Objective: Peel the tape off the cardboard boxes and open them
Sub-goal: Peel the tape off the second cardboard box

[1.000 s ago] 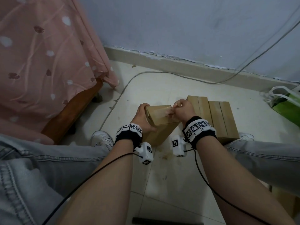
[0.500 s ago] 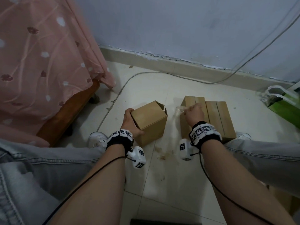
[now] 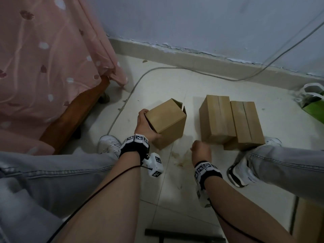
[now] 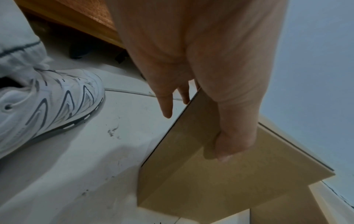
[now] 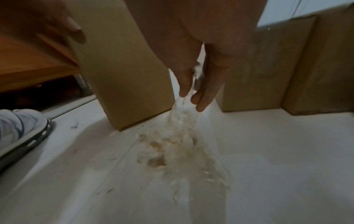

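A small brown cardboard box (image 3: 168, 120) stands on the floor tiles, one flap edge lifted a little at its far corner. My left hand (image 3: 146, 126) grips its near left corner, thumb on the near face (image 4: 226, 145) and fingers round the far side. My right hand (image 3: 199, 149) hovers low over the floor to the right of this box. It pinches a strip of clear tape (image 5: 182, 118) that hangs from the fingertips (image 5: 201, 104) toward the tiles, with cardboard fibres stuck to it. Two longer boxes (image 3: 217, 118) (image 3: 245, 123) lie side by side on the right, flaps closed.
A bed with a pink cover (image 3: 43, 58) and wooden frame (image 3: 70, 118) fills the left. A white cable (image 3: 157, 70) runs along the wall. A green bag (image 3: 313, 106) sits at far right. My shoes (image 3: 108, 142) (image 3: 245, 174) flank the boxes. A dark bar (image 3: 175, 237) lies near me.
The right hand has pulled the tape strip off the small box and dropped back toward me, close to the floor. The left hand has brought the box down to the floor and keeps hold.
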Tool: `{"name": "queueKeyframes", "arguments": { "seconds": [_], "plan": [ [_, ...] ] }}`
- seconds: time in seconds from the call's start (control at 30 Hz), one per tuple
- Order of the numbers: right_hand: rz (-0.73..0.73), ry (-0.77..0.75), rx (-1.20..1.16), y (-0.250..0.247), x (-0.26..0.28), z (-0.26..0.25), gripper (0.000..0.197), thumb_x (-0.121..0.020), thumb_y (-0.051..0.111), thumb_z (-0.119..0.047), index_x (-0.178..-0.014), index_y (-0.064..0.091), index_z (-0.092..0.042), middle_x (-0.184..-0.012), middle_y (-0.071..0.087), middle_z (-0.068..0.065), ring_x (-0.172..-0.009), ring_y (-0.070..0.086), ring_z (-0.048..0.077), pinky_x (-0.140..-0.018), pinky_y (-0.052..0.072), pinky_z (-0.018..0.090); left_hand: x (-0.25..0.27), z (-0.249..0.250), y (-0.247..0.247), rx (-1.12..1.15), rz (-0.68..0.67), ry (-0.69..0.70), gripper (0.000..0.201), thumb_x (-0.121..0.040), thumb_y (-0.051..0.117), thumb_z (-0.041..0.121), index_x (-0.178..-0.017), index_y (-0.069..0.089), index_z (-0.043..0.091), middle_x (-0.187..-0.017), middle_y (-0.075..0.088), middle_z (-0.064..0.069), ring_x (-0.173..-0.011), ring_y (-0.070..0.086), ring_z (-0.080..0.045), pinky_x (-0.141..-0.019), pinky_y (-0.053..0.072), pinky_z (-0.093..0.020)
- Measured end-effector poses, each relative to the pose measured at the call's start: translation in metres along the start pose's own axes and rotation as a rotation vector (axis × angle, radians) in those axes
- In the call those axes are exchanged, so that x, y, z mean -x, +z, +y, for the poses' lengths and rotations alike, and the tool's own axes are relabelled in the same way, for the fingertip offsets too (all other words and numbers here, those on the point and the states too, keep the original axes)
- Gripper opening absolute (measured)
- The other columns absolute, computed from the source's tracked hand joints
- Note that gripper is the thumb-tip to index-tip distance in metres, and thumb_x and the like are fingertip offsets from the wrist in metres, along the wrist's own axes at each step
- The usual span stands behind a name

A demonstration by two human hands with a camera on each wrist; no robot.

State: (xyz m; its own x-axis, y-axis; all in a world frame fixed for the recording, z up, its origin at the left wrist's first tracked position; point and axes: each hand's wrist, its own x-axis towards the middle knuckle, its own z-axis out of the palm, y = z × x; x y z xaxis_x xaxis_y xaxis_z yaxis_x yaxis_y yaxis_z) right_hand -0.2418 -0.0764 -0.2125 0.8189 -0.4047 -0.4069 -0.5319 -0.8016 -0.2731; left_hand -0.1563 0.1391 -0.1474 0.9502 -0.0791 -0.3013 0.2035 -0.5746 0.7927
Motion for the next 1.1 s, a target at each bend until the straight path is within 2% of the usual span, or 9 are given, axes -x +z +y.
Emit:
{"name": "queueKeyframes", "arguments": {
  "seconds": [0.2,0.33,0.43,0.5,0.63,0.77,0.9,0.97,1.1],
  "plan": [
    [-0.043,-0.001,-0.106,0.001,-0.015,-0.015,0.028,-0.100,0.050,-0.017,-0.119,0.058,0.000,-0.120,0.060,0.018,-0.109,0.060,0.030,-0.086,0.046,0.031,-0.002,0.007,0.009,-0.030,-0.019,0.037,0.106,-0.058,0.088,0.010,-0.138,0.021,0.025,-0.136,0.031,-0.003,-0.114,0.043,-0.022,-0.095,0.044,-0.036],
    [-0.112,-0.075,-0.111,0.018,-0.008,-0.022,0.032,-0.100,0.040,-0.016,-0.114,0.064,-0.001,-0.112,0.059,0.013,-0.123,0.045,0.029,-0.106,0.029,0.027,-0.003,0.006,0.010,-0.024,-0.015,0.038,0.107,-0.057,0.089,0.011,-0.138,0.021,0.025,-0.134,0.031,-0.002,-0.112,0.043,-0.021,-0.094,0.045,-0.035],
    [-0.165,-0.082,0.051,0.030,-0.003,-0.021,0.043,-0.094,0.042,-0.033,-0.115,0.065,-0.003,-0.147,0.026,0.010,-0.137,0.026,0.027,-0.119,0.012,0.042,-0.004,0.006,0.009,-0.021,-0.023,0.026,0.108,-0.057,0.089,0.010,-0.138,0.020,0.026,-0.135,0.031,-0.001,-0.112,0.042,-0.020,-0.093,0.044,-0.035],
    [-0.167,-0.078,0.131,0.038,0.001,-0.018,0.044,-0.091,0.044,-0.034,-0.112,0.066,-0.004,-0.146,0.021,0.008,-0.132,0.027,0.030,-0.116,0.017,0.045,-0.004,0.006,0.009,-0.027,-0.030,0.022,0.109,-0.057,0.089,0.010,-0.139,0.019,0.027,-0.137,0.030,-0.002,-0.112,0.043,-0.020,-0.093,0.045,-0.035],
    [-0.101,-0.163,0.104,0.034,-0.002,-0.016,0.027,-0.092,0.052,-0.010,-0.117,0.059,-0.001,-0.133,0.038,0.016,-0.120,0.043,0.035,-0.100,0.040,0.038,-0.004,0.009,0.009,-0.013,-0.031,0.017,0.109,-0.057,0.089,0.009,-0.139,0.019,0.027,-0.137,0.030,-0.002,-0.112,0.043,-0.021,-0.095,0.046,-0.037],
    [-0.151,-0.110,-0.022,0.018,-0.008,-0.021,0.057,-0.095,0.058,-0.011,-0.145,0.031,-0.007,-0.115,0.060,0.019,-0.107,0.059,0.033,-0.083,0.049,0.037,-0.003,0.009,0.010,-0.011,-0.028,0.011,0.110,-0.058,0.089,0.010,-0.140,0.019,0.026,-0.139,0.030,-0.003,-0.113,0.042,-0.020,-0.095,0.044,-0.036],
    [-0.103,-0.051,-0.204,0.015,-0.002,-0.020,0.085,-0.095,0.056,-0.003,-0.155,-0.003,-0.015,-0.099,0.053,0.009,-0.095,0.059,0.024,-0.076,0.045,0.030,-0.003,0.009,0.011,-0.011,-0.031,0.012,0.109,-0.058,0.089,0.009,-0.139,0.019,0.026,-0.138,0.030,-0.003,-0.113,0.041,-0.020,-0.094,0.044,-0.035],
    [-0.040,-0.027,-0.278,0.021,-0.002,-0.019,0.075,-0.090,0.062,0.000,-0.149,0.017,-0.012,-0.107,0.054,0.013,-0.095,0.059,0.028,-0.079,0.047,0.034,-0.003,0.008,0.011,-0.011,-0.028,0.015,0.109,-0.057,0.089,0.010,-0.139,0.019,0.026,-0.137,0.031,-0.003,-0.112,0.041,-0.020,-0.093,0.043,-0.034],
    [-0.014,-0.079,-0.054,0.025,-0.003,-0.016,0.015,-0.089,0.068,-0.011,-0.097,0.060,0.000,-0.118,0.048,0.015,-0.083,0.057,0.030,-0.085,0.050,0.033,-0.003,0.008,0.010,-0.012,-0.028,0.020,0.109,-0.057,0.089,0.010,-0.140,0.020,0.025,-0.137,0.030,-0.003,-0.113,0.040,-0.020,-0.092,0.042,-0.033]
  ]
}}
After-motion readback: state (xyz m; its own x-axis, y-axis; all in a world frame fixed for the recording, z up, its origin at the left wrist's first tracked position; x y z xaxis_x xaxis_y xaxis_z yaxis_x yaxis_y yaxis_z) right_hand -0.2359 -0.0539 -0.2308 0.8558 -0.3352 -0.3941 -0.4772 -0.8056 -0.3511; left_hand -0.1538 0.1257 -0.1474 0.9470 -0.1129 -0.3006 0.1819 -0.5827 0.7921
